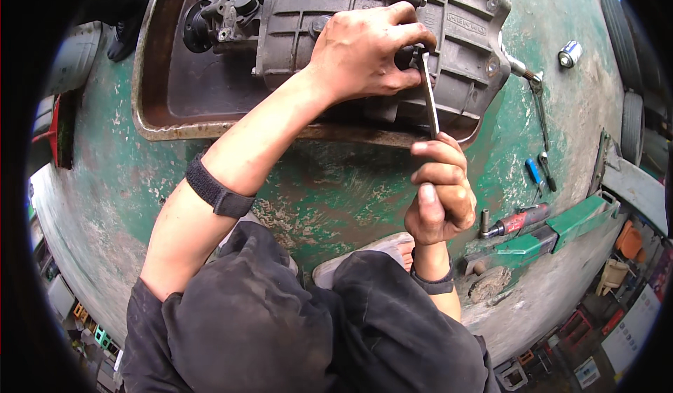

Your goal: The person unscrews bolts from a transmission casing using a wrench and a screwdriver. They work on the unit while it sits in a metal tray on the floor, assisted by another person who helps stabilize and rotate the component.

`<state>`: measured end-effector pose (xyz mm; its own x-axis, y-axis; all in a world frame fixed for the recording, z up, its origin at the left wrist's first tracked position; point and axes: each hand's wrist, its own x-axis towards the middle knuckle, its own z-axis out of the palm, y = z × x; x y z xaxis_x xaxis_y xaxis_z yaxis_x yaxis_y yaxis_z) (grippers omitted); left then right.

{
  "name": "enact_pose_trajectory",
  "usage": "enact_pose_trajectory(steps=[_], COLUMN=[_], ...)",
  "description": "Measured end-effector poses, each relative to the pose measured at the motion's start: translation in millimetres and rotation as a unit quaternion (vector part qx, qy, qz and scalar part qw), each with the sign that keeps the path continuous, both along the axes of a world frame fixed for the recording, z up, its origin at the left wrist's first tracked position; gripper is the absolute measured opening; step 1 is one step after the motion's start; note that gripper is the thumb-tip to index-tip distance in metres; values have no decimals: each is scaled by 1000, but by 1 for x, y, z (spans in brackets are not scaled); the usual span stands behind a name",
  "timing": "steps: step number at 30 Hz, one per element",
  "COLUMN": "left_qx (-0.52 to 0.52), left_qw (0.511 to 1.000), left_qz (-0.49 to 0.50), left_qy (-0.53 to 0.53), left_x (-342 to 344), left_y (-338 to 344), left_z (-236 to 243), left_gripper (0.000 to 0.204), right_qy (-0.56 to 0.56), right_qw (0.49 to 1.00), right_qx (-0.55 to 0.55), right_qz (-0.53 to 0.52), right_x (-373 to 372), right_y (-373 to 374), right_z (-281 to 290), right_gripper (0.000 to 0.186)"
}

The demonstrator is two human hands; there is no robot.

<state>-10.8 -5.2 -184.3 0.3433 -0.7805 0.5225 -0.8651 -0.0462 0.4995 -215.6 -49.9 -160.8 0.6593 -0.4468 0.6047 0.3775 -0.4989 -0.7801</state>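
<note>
A grey cast gearbox housing [463, 78] lies in a rusty metal tray [168, 130], with a black round flange [198, 27] at its left end. My left hand [368, 50] rests on the housing, fingers curled around a dark spot beside the head of a steel wrench [430, 95]; what they grip is hidden. My right hand [440, 190] is closed on the lower end of the wrench, which stands nearly lengthwise in the view, below my left fingers.
On the green floor [350, 197] at the right lie a spray can [569, 54], a long ratchet [540, 113], a blue-handled screwdriver [534, 172], a red air ratchet [522, 218] and a green jack [575, 221]. Tyres [620, 50] line the right edge. Another person's dark shoe [123, 39] stands upper left.
</note>
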Motion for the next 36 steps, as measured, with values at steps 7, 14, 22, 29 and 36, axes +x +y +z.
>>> enact_pose_trajectory(steps=[7, 14, 22, 29, 36], left_qx=[45, 98, 105, 139, 227], left_qw=[998, 978, 983, 983, 959], left_qz=[-31, -123, -67, -82, -111], left_qy=[34, 137, 136, 86, 130], left_x=[3, 22, 17, 19, 24], left_y=[4, 7, 10, 8, 6], left_z=[9, 25, 26, 29, 42], left_gripper=[41, 34, 27, 33, 35], right_qy=[294, 427, 579, 586, 598], right_qw=[942, 829, 802, 781, 693], right_qx=[57, 362, -95, -217, -396], right_qz=[-149, -15, -115, 19, 77], right_x=[-25, -27, 8, 59, 61], right_y=[4, -13, -52, -70, -43], right_z=[30, 43, 102, 157, 167], right_gripper=[33, 36, 21, 23, 25])
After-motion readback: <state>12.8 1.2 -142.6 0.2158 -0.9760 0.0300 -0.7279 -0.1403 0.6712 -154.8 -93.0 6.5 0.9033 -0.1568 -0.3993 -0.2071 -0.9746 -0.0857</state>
